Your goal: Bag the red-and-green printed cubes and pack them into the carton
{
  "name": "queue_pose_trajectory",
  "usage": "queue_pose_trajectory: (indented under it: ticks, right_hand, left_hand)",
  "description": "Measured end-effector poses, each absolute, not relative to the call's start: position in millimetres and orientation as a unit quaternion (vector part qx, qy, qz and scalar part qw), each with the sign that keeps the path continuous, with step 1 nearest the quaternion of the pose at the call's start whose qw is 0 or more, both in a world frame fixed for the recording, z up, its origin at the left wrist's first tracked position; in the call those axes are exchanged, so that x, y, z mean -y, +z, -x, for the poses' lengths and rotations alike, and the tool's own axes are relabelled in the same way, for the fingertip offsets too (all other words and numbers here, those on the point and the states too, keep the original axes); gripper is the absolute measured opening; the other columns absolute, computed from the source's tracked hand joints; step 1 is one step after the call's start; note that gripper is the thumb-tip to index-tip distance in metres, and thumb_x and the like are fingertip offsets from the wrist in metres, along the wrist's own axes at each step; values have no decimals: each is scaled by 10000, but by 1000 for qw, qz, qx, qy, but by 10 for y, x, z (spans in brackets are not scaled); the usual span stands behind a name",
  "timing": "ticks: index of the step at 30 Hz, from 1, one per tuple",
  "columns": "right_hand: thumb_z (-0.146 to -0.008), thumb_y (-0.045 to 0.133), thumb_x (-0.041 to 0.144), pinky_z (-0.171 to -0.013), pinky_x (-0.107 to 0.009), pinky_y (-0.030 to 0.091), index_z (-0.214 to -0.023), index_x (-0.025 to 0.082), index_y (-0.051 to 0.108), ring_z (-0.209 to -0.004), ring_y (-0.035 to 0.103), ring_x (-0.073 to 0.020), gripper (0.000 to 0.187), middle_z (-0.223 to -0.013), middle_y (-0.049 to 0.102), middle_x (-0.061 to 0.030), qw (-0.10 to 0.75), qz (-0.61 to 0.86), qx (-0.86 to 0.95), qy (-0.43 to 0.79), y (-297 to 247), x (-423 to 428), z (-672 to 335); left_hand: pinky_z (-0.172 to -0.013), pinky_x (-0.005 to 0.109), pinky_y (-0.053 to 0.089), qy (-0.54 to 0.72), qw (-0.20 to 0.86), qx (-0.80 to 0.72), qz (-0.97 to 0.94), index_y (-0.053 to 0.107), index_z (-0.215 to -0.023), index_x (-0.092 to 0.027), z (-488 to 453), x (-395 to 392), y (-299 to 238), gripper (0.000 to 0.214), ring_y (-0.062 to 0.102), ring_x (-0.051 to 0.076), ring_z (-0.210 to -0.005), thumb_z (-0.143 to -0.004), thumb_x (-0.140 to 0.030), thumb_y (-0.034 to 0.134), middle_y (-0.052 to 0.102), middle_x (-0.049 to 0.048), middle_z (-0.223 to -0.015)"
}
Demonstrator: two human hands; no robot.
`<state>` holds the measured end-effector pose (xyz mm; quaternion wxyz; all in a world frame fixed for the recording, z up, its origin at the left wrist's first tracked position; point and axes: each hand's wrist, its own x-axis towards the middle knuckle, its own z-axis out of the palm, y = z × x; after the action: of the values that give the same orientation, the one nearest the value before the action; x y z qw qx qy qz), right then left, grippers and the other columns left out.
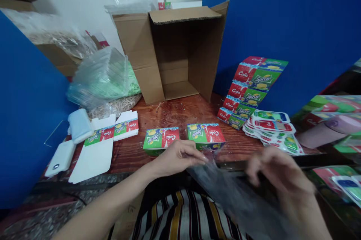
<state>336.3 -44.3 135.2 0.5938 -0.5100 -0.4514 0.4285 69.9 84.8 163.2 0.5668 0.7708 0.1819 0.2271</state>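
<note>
My left hand (183, 156) pinches the edge of a clear plastic film or bag (222, 180), which hangs blurred over my lap. To the right, my right hand (278, 168) is smeared by motion beside the film, fingers curled; whether it holds anything is unclear. Just beyond my left hand lie two small red and green boxes printed Cola and Sprite, a left box (160, 138) and a right box (205, 134). The left box is partly covered by my hand.
An open cardboard carton (132, 55) stands at the back. Stacked Cola and Sprite boxes (245, 97) lean on the right, beside a pile of printed packs (273, 129) and a pink bottle (324, 131). Flat unfolded cartons (96, 157), a white device (60, 159) and clear trays (101, 70) are left.
</note>
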Motion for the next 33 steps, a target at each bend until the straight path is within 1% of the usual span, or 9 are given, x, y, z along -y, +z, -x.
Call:
queue_pose_trajectory:
  ticks: [5,8,11,15,20,24,28,31,33]
  right_hand:
    - [-819,679,487,-992,-433,434,-1280,292,540,-1144,577,-257,519,-1261,593,-93,492,378,547,562,1315,195,-2832]
    - [-814,661,548,-869,-365,470,-1179,278,566,-938,616,-213,464,-983,645,-45,491,339,543,591,1183,153,-2658]
    - [-789,697,516,-672,-282,439,-926,221,631,-660,522,-144,332,-703,556,13,447,349,590,575,1086,176,-2676]
    - [-794,713,409,-652,-270,401,-677,178,578,-603,445,-113,291,-619,490,28,412,371,629,546,1008,202,-2914]
    - [-771,741,398,-612,-281,401,-698,179,614,-641,513,-143,264,-683,564,-17,448,344,578,589,838,290,-3288]
    - [-821,661,530,-533,-279,384,-707,211,577,-521,474,-137,348,-560,518,10,518,394,460,603,692,386,-3330]
    - [-794,737,419,-510,-228,353,-752,194,574,-543,427,-99,281,-635,515,24,490,511,395,586,679,363,-3197]
    - [-767,759,417,-549,-235,387,-761,186,604,-582,457,-105,278,-682,540,12,491,512,394,584,760,254,-3151]
    - [-785,737,432,-526,-230,362,-781,191,624,-549,438,-98,267,-644,526,22,493,494,403,593,855,176,-3174]
  left_hand:
    - [-679,267,432,277,538,-195,-772,784,-895,-317,-768,-728,1518,116,534,127,-717,-825,-278,700,536,-3,-745]
    - [-652,256,421,326,531,-220,-751,784,-885,-317,-762,-695,1485,107,514,123,-714,-833,-301,692,495,-5,-760]
    - [-657,255,425,326,548,-205,-743,783,-866,-289,-694,-688,1472,106,533,126,-732,-841,-316,683,533,8,-785]
    - [-733,283,450,297,577,-189,-736,762,-798,-215,-567,-705,1410,138,592,149,-782,-845,-316,680,649,41,-805]
    - [-735,279,455,286,617,-279,-679,717,-798,-157,-454,-658,1162,228,615,158,-760,-852,-370,658,694,54,-800]
    - [-812,306,466,138,659,-227,-703,717,-902,-152,-425,-551,962,300,634,194,-854,-793,-432,707,711,75,-906]
    - [-934,364,439,61,782,-137,-605,681,-1104,-158,-492,-521,865,680,624,262,-1035,-655,-668,721,694,121,-1108]
    - [-850,333,470,129,852,-217,-459,713,-927,-138,-621,-534,870,689,665,225,-905,-780,-767,475,722,117,-940]
    - [-710,261,467,166,849,-261,-428,695,-804,-134,-719,-539,912,523,649,159,-726,-810,-645,579,702,75,-787]
